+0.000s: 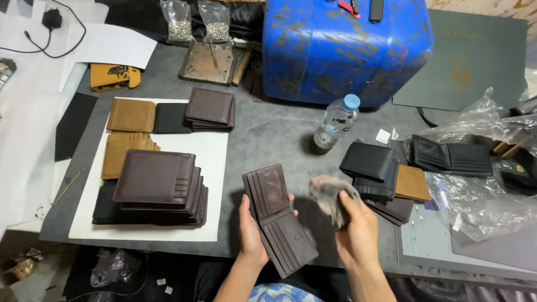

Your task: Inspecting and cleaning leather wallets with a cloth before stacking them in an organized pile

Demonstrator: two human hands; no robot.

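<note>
Wallet [278, 218], dark brown, lies open in the left hand [250, 229], fingers curled under its left edge, thumb on the near flap; card slots face up, near corner hanging past the table's near edge. Right hand [356, 235] is closed around a grey cloth [330, 196], held just right of the wallet, not touching it. Bare grey table [268, 134] runs between them and the bottle [334, 124] farther off. Left: stack of brown wallets [159, 187] on a white sheet [210, 168], tan ones [130, 114] beyond. Right: black and tan pile [383, 179] close to the right hand, plastic wrap [481, 196] past it. Blue drum [344, 47] blocks the far edge.
</note>
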